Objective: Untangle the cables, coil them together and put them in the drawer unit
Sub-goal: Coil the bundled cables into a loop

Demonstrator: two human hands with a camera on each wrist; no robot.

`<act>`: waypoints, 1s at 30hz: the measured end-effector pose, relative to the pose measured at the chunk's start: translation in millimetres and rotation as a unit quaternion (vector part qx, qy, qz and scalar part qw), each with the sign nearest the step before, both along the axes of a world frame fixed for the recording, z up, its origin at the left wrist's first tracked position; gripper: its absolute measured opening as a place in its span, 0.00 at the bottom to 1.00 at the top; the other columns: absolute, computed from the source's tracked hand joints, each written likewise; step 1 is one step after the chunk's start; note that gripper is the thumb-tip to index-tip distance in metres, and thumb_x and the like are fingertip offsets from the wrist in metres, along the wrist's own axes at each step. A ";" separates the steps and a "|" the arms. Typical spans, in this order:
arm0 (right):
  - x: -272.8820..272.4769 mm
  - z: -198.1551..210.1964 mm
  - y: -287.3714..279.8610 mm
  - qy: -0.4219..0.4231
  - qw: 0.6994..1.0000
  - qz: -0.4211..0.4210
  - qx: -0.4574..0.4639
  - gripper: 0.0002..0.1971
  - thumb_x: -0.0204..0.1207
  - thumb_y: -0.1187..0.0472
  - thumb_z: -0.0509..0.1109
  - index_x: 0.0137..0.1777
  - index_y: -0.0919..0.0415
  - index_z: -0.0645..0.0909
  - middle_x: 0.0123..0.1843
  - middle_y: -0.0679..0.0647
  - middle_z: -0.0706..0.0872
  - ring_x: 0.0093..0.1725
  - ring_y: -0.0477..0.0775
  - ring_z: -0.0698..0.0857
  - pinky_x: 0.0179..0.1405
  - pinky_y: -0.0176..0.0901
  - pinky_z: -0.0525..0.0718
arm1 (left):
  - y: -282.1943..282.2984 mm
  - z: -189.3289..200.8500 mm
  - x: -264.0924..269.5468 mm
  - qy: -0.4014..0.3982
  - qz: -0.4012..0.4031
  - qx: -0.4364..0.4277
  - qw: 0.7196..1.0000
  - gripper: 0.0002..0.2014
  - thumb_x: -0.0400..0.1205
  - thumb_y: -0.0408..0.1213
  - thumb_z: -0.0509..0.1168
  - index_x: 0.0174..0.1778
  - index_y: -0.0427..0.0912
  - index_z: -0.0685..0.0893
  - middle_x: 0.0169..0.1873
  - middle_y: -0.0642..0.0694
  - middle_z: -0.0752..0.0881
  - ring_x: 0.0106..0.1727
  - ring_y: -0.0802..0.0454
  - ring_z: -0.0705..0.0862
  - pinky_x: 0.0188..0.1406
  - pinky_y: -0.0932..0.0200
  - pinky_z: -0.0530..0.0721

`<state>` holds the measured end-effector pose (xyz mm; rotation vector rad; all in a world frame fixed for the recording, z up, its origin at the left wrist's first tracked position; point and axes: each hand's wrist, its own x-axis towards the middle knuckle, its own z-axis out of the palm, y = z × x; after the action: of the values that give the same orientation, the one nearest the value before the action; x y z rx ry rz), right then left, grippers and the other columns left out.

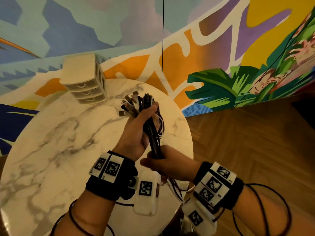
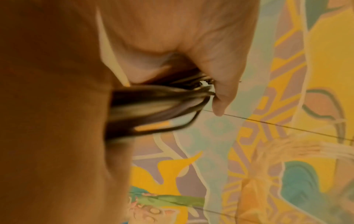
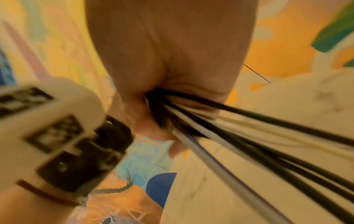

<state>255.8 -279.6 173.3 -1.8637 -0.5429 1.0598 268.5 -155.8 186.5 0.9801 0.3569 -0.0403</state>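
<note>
Two hands gripping cables (image 1: 154,132) | left hand (image 1: 136,133) | right hand (image 1: 168,162) | three-drawer unit (image 1: 83,79)

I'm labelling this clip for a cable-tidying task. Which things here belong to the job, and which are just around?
Job:
cable bundle, gripped by left hand and right hand
drawer unit, drawers closed

Just around:
marble table
painted wall
wooden floor

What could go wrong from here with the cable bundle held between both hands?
1. The left hand grips the cables near the connectors, which fan out unevenly; a loose one could slip free.
2. Strands trailing below the right hand may snag on the wrist gear.
3. The drawer unit has all its drawers closed, and both hands are occupied.
</note>
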 end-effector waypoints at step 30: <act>85.8 -94.2 -60.2 -0.227 0.923 0.094 -0.296 0.14 0.78 0.54 0.68 0.31 0.55 0.75 0.36 0.57 0.83 0.39 0.58 0.81 0.39 0.49 0.78 | 14.3 -12.0 -25.0 -0.007 -0.207 0.232 0.950 0.12 0.72 0.33 0.64 0.47 0.28 0.83 0.12 0.45 0.66 0.11 0.52 0.59 0.17 0.67 0.58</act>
<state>341.5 -339.7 79.1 -2.6715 -0.7334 0.9789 243.4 -141.5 174.5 1.5115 0.1411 -0.3444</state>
